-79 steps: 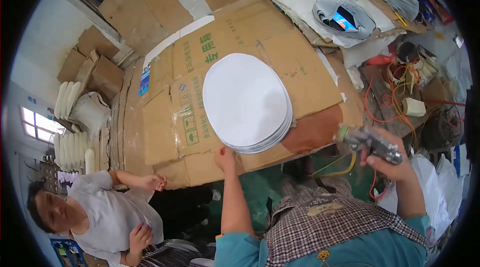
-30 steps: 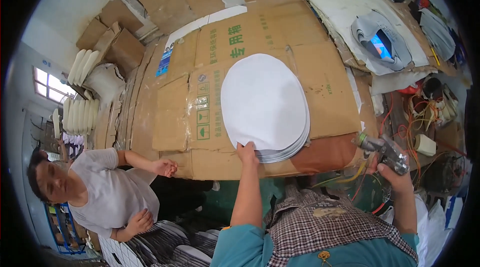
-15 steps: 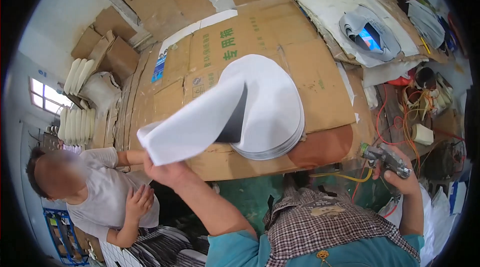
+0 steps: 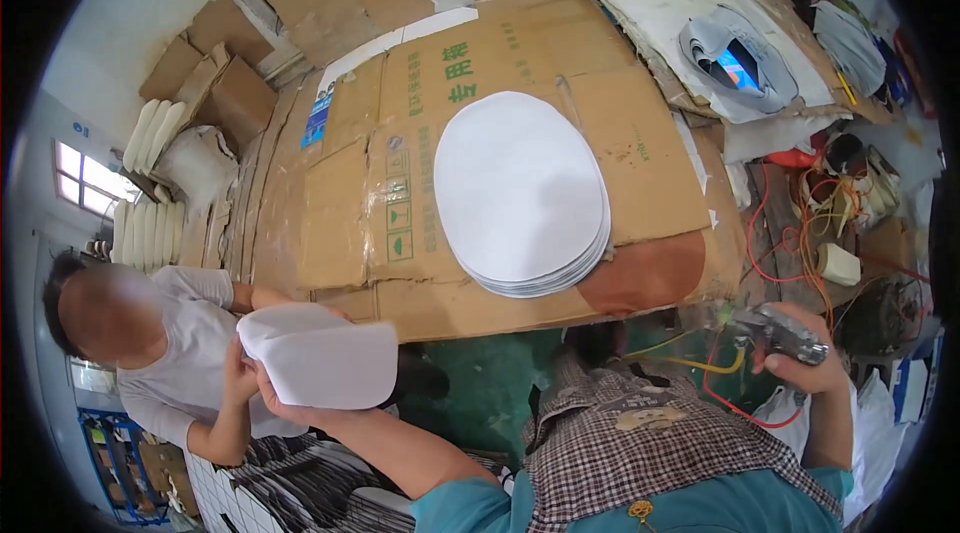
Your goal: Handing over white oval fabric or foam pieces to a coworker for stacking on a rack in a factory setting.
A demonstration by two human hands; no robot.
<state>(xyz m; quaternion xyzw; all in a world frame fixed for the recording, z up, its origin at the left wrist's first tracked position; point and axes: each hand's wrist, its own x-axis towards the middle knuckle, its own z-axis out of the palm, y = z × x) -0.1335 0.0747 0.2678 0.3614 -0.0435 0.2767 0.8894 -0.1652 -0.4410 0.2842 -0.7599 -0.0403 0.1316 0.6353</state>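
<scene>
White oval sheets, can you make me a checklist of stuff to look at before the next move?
1. Left hand holding the bent sheet: ok, at its left end.
2. Bent sheet lying flat: not ok, it curves in the air.
3. Right hand gripping the spray gun: ok.
4. Spray gun apart from the stack of white oval sheets: ok, off to the right.
5. Stack resting on the cardboard: ok.
6. Trigger released: cannot tell, it is hidden.
</scene>
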